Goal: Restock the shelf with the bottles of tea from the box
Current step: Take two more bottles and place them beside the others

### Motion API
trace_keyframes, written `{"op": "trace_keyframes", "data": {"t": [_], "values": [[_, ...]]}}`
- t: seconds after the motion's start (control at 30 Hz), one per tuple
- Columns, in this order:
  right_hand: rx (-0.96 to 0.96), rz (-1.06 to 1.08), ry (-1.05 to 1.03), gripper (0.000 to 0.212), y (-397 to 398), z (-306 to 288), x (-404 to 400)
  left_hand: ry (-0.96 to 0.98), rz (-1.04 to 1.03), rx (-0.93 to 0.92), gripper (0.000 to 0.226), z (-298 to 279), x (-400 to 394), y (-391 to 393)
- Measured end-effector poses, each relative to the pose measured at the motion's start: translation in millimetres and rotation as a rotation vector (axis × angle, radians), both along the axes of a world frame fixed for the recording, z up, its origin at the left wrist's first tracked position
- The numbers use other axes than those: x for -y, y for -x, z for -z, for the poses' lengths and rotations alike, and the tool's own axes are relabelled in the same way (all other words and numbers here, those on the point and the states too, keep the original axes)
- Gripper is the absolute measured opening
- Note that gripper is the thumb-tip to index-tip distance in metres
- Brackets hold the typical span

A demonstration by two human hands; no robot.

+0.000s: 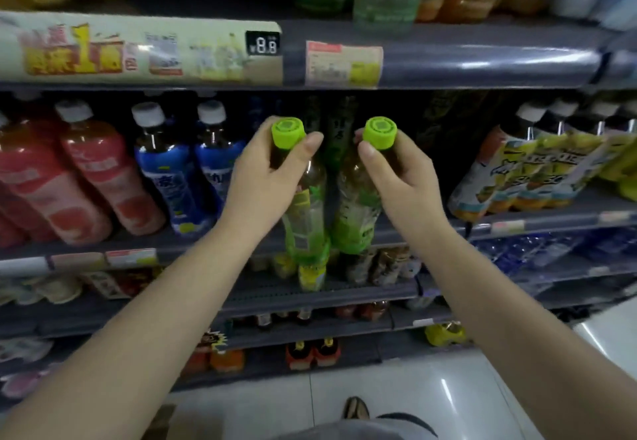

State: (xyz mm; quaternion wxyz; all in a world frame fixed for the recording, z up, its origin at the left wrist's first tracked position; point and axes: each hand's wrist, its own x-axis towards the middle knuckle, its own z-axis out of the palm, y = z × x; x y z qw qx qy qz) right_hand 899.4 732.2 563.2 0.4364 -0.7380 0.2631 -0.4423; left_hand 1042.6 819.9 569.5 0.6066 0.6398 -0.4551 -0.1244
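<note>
At the middle shelf (537, 220), two bottles of tea are being carried in together, one per hand. The left hand (265, 177) grasps the neck of the left tea bottle (305, 219) just under its green cap, fingers and thumb curled round it; the right hand (396, 177) grips the right tea bottle (355, 212) the same way. Both bottles hang side by side, nearly touching, in front of a dark gap between the blue-labelled bottles (193, 177) on the left and the yellow-labelled bottles (527, 170) on the right.

Neither bottle looks set down yet: their bases appear to hang at or just below the shelf's front edge, so the placing step seems under way rather than finished. Dark bottles stand deeper in the gap, though blur hides what they are. How many remain to stock cannot be judged, since the box is not in view. Red-labelled bottles (86, 177) fill the far left of the shelf, which seems well stocked there.
</note>
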Motion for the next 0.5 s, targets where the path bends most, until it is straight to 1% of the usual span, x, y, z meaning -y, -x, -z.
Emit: {"op": "trace_keyframes", "data": {"t": [0.03, 0.13, 0.27, 0.37, 0.5], "values": [[0.004, 0.005, 0.004, 0.025, 0, -2, 12, -0.004, -0.012, -0.013, 0.011, -2, 12, 0], [0.011, -0.008, -0.021, 0.018, -7, -6, 48, -0.030, -0.027, -0.051, 0.007, -7, 43, -4], [-0.010, -0.014, -0.064, 0.012, -23, 3, 80, -0.105, -0.077, -0.007, 0.020, -2, 79, -17], [-0.046, -0.046, -0.097, 0.017, -35, 10, 90, -0.146, -0.119, -0.003, 0.032, 8, 98, -26], [-0.013, -0.018, -0.212, 0.028, -45, 16, 99, -0.163, -0.168, -0.046, 0.040, 15, 110, -30]]}}
